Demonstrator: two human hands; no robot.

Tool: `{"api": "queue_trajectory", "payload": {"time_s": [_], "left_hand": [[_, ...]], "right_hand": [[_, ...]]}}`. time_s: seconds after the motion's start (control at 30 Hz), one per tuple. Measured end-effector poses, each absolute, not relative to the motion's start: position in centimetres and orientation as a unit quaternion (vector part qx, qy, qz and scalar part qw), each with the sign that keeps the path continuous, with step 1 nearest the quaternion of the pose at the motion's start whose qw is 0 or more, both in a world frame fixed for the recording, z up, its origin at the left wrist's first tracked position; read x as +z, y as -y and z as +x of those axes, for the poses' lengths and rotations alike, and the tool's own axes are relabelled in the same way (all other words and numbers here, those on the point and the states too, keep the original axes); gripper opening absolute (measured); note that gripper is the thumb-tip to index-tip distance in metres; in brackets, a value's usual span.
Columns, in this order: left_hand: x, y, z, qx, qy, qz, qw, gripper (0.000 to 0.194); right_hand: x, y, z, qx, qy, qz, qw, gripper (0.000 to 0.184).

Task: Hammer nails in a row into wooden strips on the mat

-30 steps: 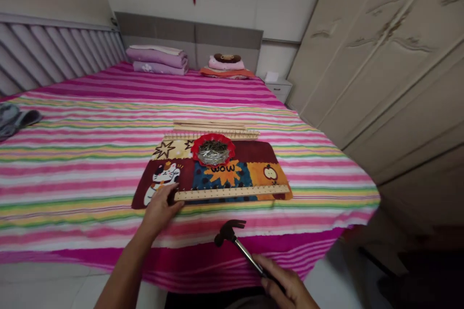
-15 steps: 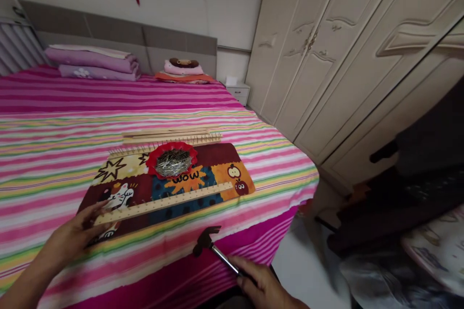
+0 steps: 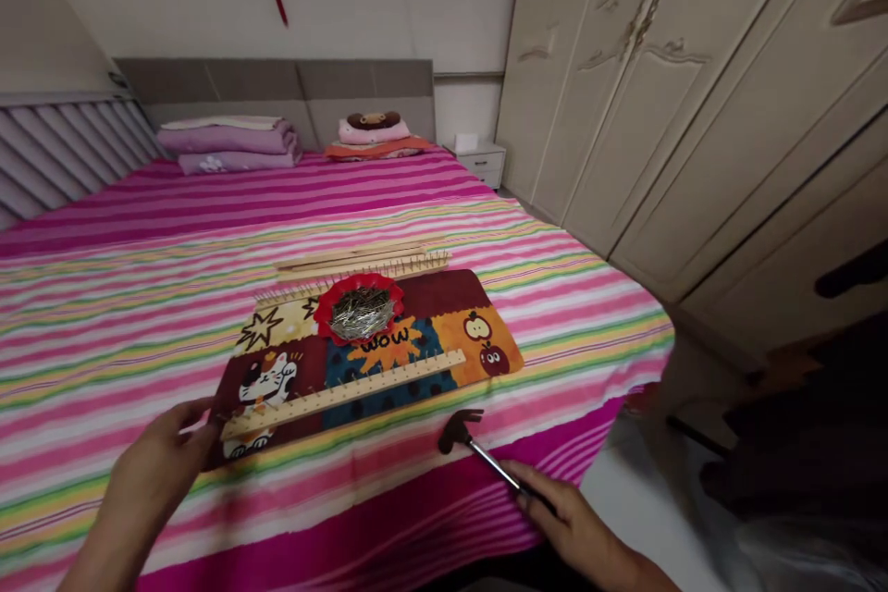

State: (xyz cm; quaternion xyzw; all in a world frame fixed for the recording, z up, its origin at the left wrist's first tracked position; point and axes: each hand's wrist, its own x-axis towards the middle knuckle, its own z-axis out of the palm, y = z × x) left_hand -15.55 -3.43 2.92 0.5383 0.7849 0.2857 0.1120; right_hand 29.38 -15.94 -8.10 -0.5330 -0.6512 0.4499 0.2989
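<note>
A long wooden strip with a row of marks (image 3: 345, 394) lies on a patchwork cartoon mat (image 3: 444, 296) spread on the striped bed (image 3: 104, 296). My left hand (image 3: 156, 467) rests at the strip's left end, fingers curled against it and the mat's corner. My right hand (image 3: 573, 527) grips the handle of a small black-headed hammer (image 3: 468, 442), whose head lies on the bedsheet near the front edge. A red dish full of small metal nails (image 3: 359, 310) sits on the mat's far half.
More wooden strips (image 3: 361, 259), one studded with nails, lie just beyond the mat. Folded purple bedding (image 3: 228, 143) and a pillow with a plush toy (image 3: 375, 129) sit at the headboard. A cream wardrobe (image 3: 659, 83) runs along the right; a small nightstand (image 3: 482, 162) stands by it.
The view has swung back to the left and tilted. My left hand stays at the strip's left end and my right hand keeps the hammer, its head now down on the sheet.
</note>
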Motion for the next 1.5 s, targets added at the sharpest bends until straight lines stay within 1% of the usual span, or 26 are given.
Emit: {"api": "queue_trajectory", "payload": {"time_s": [0.03,0.13,0.23,0.33,0.5,0.63,0.77,0.9,0.97,1.07,1.13,1.2,1.3,1.5], "left_hand": [[3.6,3.1,-14.2,0.247,-0.808,0.519,0.132,0.028],[4.7,1.4,-9.4,0.243,-0.79,0.548,0.13,0.032],[4.2,-1.4,-5.3,0.232,-0.75,0.607,0.122,0.029],[2.8,-4.4,-2.6,0.191,-0.748,0.625,0.119,0.027],[0.9,-8.7,0.0,0.103,-0.723,0.678,0.084,0.025],[0.2,-10.7,0.9,0.037,-0.715,0.695,0.06,0.021],[0.3,-11.0,1.0,0.018,-0.714,0.697,0.066,0.016],[0.3,-10.6,0.6,0.072,-0.733,0.668,0.104,0.016],[0.1,-10.3,0.3,0.123,-0.743,0.644,0.137,0.016],[0.1,-9.9,0.0,0.276,-0.74,0.572,0.222,0.02],[0.6,-9.4,0.0,0.4,-0.711,0.497,0.298,0.028],[1.5,-8.6,0.3,0.481,-0.673,0.428,0.365,0.033],[3.0,-6.9,0.8,0.527,-0.637,0.38,0.416,0.033],[4.6,-3.2,3.0,0.537,-0.611,0.365,0.453,0.035]], "right_hand": [[-8.6,15.7,29.7,0.452,0.643,-0.54,0.301,0.046],[-9.9,15.2,30.1,0.465,0.62,-0.547,0.315,0.053],[-10.7,15.1,30.2,0.486,0.609,-0.53,0.335,0.051],[-11.1,15.1,30.5,0.499,0.599,-0.525,0.341,0.047],[-11.5,15.0,31.5,0.519,0.568,-0.544,0.335,0.047],[-11.7,14.8,31.8,0.541,0.551,-0.545,0.326,0.048],[-12.1,14.6,32.1,0.56,0.542,-0.539,0.321,0.047],[-12.5,14.3,32.5,0.57,0.538,-0.532,0.322,0.047],[-12.6,14.2,32.6,0.574,0.537,-0.527,0.323,0.046],[-12.8,14.1,32.8,0.576,0.535,-0.524,0.328,0.046],[-13.0,14.1,32.8,0.576,0.534,-0.524,0.33,0.046],[-13.2,14.1,32.8,0.576,0.534,-0.523,0.331,0.046],[-13.3,14.2,32.8,0.581,0.53,-0.52,0.334,0.046],[-12.7,14.2,32.7,0.581,0.532,-0.519,0.332,0.048]]}}
